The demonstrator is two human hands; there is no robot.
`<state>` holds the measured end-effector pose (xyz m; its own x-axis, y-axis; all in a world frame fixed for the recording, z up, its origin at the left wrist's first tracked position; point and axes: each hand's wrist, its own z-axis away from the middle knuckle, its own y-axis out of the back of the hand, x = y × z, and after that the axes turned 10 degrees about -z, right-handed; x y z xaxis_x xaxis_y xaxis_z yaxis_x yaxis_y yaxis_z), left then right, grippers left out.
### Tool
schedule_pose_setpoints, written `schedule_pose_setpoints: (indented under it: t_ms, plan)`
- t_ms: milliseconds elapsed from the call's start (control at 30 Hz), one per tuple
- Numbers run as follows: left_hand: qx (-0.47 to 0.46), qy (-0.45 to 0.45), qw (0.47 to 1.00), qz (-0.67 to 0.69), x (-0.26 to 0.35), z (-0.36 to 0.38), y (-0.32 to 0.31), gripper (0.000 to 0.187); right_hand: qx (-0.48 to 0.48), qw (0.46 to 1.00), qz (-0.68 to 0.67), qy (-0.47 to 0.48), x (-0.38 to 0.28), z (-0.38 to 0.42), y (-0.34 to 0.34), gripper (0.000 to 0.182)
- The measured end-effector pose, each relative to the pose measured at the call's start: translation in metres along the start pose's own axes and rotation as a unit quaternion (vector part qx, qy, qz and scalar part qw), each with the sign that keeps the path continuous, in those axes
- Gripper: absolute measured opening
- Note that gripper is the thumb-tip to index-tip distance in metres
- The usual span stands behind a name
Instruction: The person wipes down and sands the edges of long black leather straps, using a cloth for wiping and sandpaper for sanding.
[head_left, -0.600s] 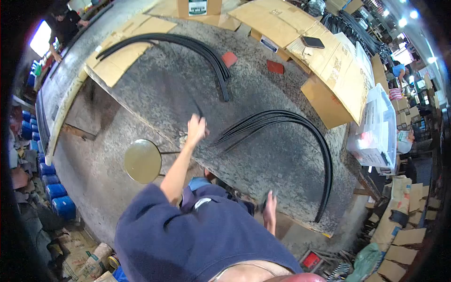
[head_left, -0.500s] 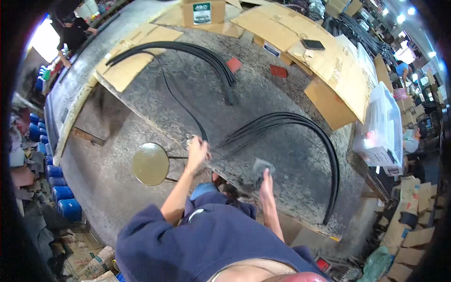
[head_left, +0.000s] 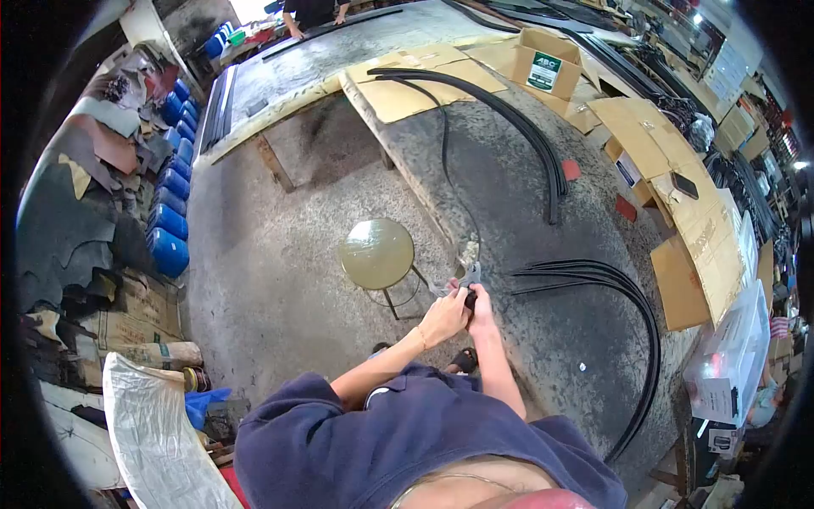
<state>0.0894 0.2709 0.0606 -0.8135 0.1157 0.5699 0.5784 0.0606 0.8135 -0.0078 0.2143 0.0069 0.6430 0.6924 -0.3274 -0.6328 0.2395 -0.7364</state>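
My left hand [head_left: 444, 321] and my right hand [head_left: 482, 312] are closed together at the table's near edge, above the floor gap. A crumpled grey cloth [head_left: 471, 276] sticks out above my right fingers. One thin black strip [head_left: 446, 153] runs from the cardboard down to my hands, and its dark end [head_left: 471, 299] shows between them. My fingers partly hide where cloth and strip meet. A bundle of black strips [head_left: 517, 119] lies curved at the far side of the table. Another curved bundle [head_left: 646, 327] lies to the right of my hands.
A round stool [head_left: 377, 254] stands left of my hands. Cardboard sheets [head_left: 678, 178], an open box [head_left: 543, 72] and a clear plastic bin [head_left: 731, 356] sit along the table's far and right sides. Blue drums [head_left: 168, 252] line the left. Another person's hand [head_left: 295, 32] rests at the far table.
My two hands, apart before, have come together at the strip's end, with the cloth there. The view has turned left, and the strip has been drawn toward me.
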Motion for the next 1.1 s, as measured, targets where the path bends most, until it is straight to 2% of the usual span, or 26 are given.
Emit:
schedule_pose_setpoints:
  t_ms: [133,167,233,300,367,400,433,467,533,567,600,633,667,700,733,767,833,900,933,967,1033,1067,1100]
  plan:
    - [-0.023,-0.025,0.999,-0.027,-0.026,0.035,0.008,0.028,-0.005,0.985,0.103,-0.142,0.016,0.014,0.002,0.029]
    - [-0.023,-0.032,0.999,-0.029,-0.036,0.045,0.013,0.032,0.040,0.979,0.121,-0.158,0.024,0.022,-0.008,0.031]
    - [-0.035,-0.020,0.999,-0.027,-0.054,0.059,0.030,0.034,0.021,0.976,0.159,-0.149,0.054,0.026,-0.018,0.036]
    - [-0.060,0.018,0.998,-0.014,-0.072,0.080,0.041,0.036,-0.003,0.979,0.132,-0.158,0.085,0.028,-0.024,0.038]
    - [0.030,-0.063,0.996,-0.056,-0.096,0.094,0.036,0.034,-0.002,0.992,0.030,-0.125,0.109,0.015,-0.021,0.041]
    - [0.032,-0.070,0.993,-0.087,-0.095,0.099,0.047,0.033,0.043,0.994,0.028,-0.100,0.115,0.015,-0.030,0.046]
    - [0.073,-0.076,0.989,-0.107,-0.096,0.105,0.051,0.031,0.045,0.991,0.061,-0.109,0.117,0.027,-0.056,0.051]
    - [0.072,-0.079,0.983,-0.151,-0.097,0.108,0.059,0.026,0.115,0.986,0.081,-0.089,0.124,0.016,-0.063,0.053]
    - [0.085,-0.092,0.970,-0.207,-0.102,0.113,0.074,0.020,0.022,0.997,0.060,-0.043,0.136,-0.037,-0.041,0.045]
    - [0.101,-0.101,0.965,-0.219,-0.106,0.113,0.079,0.019,0.032,0.996,0.041,-0.074,0.135,-0.042,-0.053,0.041]
    - [0.173,-0.123,0.948,-0.236,-0.109,0.115,0.083,0.022,0.010,0.998,0.052,-0.027,0.136,-0.057,-0.054,0.043]
    - [0.169,-0.121,0.949,-0.237,-0.109,0.124,0.089,0.022,0.012,0.999,-0.016,-0.041,0.129,-0.067,-0.069,0.056]
    - [0.164,-0.108,0.955,-0.224,-0.109,0.132,0.096,0.021,-0.141,0.965,-0.154,-0.158,0.110,-0.076,-0.063,0.057]
    - [0.160,-0.096,0.959,-0.212,-0.111,0.138,0.101,0.021,-0.243,0.936,-0.206,-0.153,0.104,-0.092,-0.055,0.053]
    - [0.134,-0.067,0.973,-0.177,-0.114,0.144,0.101,0.022,-0.130,0.980,-0.116,-0.098,0.102,-0.091,-0.069,0.054]
    - [0.132,-0.065,0.972,-0.182,-0.118,0.144,0.101,0.022,-0.014,0.999,-0.024,-0.039,0.099,-0.089,-0.081,0.055]
    - [-0.008,0.078,0.997,-0.018,-0.118,0.132,0.109,0.032,-0.004,0.999,0.048,-0.017,0.113,-0.070,-0.113,0.055]
    - [-0.011,0.146,0.961,0.234,-0.126,0.102,0.100,0.050,-0.014,0.998,0.064,-0.011,0.131,-0.082,-0.116,0.051]
    - [-0.011,0.158,0.937,0.311,-0.140,0.080,0.089,0.053,-0.002,0.997,0.077,0.002,0.134,-0.066,-0.132,0.046]
    - [-0.006,0.167,0.907,0.386,-0.153,0.064,0.077,0.056,-0.039,0.993,0.108,0.004,0.134,-0.086,-0.119,0.044]
    - [0.116,0.298,0.897,0.304,-0.132,0.058,0.089,0.053,-0.042,0.995,0.088,-0.009,0.121,-0.084,-0.142,0.050]
    - [0.066,0.335,0.914,0.221,-0.118,0.053,0.101,0.048,-0.046,0.994,0.093,-0.014,0.108,-0.087,-0.146,0.050]
    - [0.076,0.289,0.943,0.148,-0.121,0.050,0.088,0.045,-0.034,0.997,0.058,-0.039,0.089,-0.095,-0.152,0.053]
